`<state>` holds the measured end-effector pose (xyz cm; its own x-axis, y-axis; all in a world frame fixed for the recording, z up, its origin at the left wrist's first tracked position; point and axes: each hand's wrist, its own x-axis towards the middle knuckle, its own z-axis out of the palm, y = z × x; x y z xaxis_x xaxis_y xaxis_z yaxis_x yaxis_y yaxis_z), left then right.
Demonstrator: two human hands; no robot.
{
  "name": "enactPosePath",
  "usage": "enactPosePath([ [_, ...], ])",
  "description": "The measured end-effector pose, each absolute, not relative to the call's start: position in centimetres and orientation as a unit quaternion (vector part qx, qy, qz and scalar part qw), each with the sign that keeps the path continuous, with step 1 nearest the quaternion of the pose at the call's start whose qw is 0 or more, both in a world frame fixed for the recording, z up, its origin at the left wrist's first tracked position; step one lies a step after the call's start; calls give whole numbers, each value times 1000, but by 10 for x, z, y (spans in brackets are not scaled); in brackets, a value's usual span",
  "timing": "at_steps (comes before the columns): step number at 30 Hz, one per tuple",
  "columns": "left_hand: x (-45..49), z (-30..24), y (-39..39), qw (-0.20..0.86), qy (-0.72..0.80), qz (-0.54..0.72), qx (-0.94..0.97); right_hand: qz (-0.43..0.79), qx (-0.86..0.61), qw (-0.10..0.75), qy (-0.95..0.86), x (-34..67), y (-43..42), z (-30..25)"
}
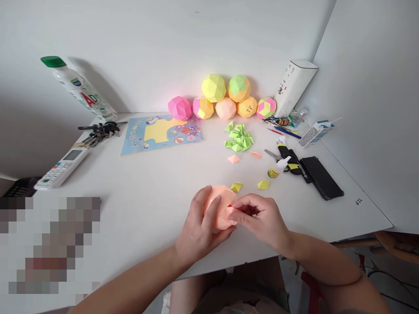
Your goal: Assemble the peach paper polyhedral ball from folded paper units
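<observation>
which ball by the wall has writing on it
The orange ball in the bottom row, between the peach ball and the rightmost ball; only it is visibly written on.

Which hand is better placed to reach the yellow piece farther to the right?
Probably the right hand: the yellow piece lies just beyond it, though it is busy at the peach paper ball. The left hand holds that ball, farther away.

matt creased paper on the peach ball (222,213), matt folded paper in the green pieces (241,138), smooth shiny plastic bottle (87,97) at far left, smooth tabletop (147,185), metal scissor blades (271,154)
</observation>
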<state>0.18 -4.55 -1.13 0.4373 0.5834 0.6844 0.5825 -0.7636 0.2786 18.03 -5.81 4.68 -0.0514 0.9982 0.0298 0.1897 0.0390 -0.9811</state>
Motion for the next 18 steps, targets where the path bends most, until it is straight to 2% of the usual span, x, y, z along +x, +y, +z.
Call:
enactPosePath([
  [9,1,-13,-46,25,335,397,854,401,-514,457,-605,179,-61,44],
  [13,0,-12,-46,34,341,400,850,370,-514,434,-641,183,-59,47],
  [18,-1,-11,-46,50,351,393,848,397,-515,432,-625,184,-57,48],
])
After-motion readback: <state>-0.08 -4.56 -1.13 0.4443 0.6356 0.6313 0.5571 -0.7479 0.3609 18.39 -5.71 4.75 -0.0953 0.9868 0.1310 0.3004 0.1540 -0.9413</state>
